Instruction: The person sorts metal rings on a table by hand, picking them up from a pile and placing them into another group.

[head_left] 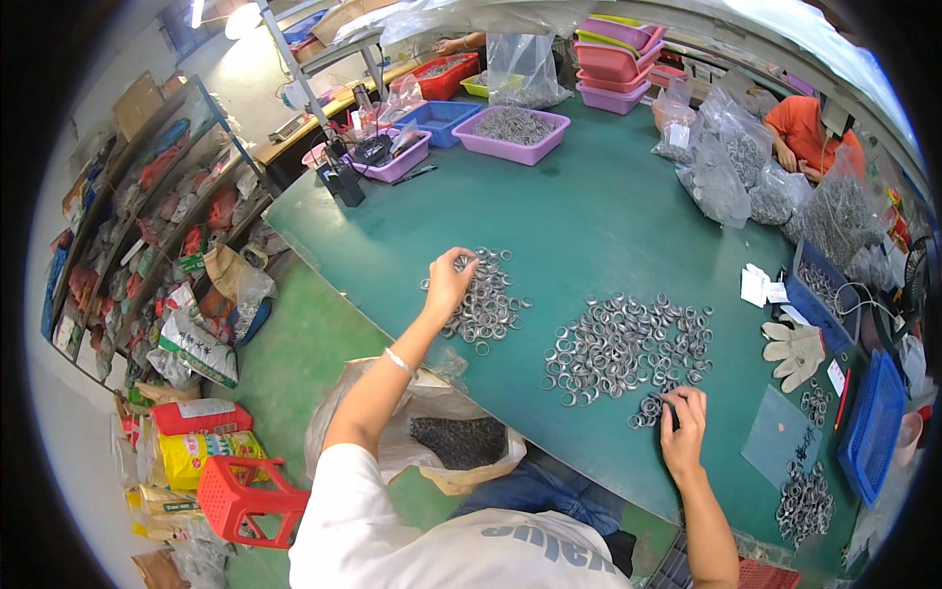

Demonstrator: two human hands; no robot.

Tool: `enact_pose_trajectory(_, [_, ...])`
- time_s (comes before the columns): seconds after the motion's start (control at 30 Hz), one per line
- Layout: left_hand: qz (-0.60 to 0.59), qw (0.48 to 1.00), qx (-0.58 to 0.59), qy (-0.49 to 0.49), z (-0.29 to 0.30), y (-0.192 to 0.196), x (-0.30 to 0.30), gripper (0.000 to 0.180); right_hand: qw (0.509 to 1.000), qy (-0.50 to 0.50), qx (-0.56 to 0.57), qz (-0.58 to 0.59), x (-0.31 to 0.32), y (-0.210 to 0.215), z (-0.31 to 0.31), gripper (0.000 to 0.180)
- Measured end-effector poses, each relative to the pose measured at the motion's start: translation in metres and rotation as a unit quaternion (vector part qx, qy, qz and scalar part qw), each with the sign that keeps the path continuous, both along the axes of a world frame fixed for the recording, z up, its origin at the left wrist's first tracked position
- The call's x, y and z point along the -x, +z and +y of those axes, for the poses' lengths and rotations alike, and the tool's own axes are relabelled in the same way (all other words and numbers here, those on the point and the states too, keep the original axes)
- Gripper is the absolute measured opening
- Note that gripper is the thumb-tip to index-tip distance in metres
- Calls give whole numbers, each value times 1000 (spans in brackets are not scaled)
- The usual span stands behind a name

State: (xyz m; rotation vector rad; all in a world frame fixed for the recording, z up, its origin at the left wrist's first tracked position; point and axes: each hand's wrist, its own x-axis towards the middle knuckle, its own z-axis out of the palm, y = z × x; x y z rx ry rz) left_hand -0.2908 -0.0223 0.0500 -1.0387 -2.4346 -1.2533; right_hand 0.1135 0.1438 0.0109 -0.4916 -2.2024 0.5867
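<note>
Dark-grey metal ring pile [633, 344] on green tabletop [589, 236]. Right hand [684, 429], five o'clock: fingers bent at its edge, pinch hidden from here. Left hand [449, 287], ten o'clock: curled at smaller ring heap [488, 309], pinch unclear. Purple plastic tray [500, 150], eleven. Likely hand-sorting; next needs light fingertip picking.

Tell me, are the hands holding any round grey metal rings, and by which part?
That can't be told: left hand and right hand are at grey metal rings, any grip hidden.

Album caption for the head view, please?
Left hand at a small pile of grey rings, right hand at the edge of a larger pile, on a green table.
</note>
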Motion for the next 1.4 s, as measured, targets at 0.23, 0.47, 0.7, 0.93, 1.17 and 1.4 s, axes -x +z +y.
enact_pose_trajectory(0.23, [21, 978, 205, -14, 27, -3, 30, 20, 1000, 3, -30, 4, -1, -2, 0, 14])
enact_pose_trajectory(0.47, [105, 956, 271, -38, 18, -19, 20, 22, 1000, -12, 14, -15, -2, -3, 0, 15])
enact_pose_trajectory(0.7, [166, 975, 125, -78, -32, -27, -17, 50, 999, -28, -10, -35, -1, 1, -3, 23])
enact_pose_trajectory(0.93, [214, 947, 205, -121, -59, -41, -47, 68, 996, 16, -41, -82, 1, -2, -4, 37])
enact_pose_trajectory(1.17, [211, 962, 144, -98, -50, -50, -45, 55, 990, 60, -86, -97, -2, 1, -11, 44])
enact_pose_trajectory(1.4, [213, 964, 137, -85, -46, -55, -41, 55, 991, 27, -93, -93, 3, -8, -6, 41])
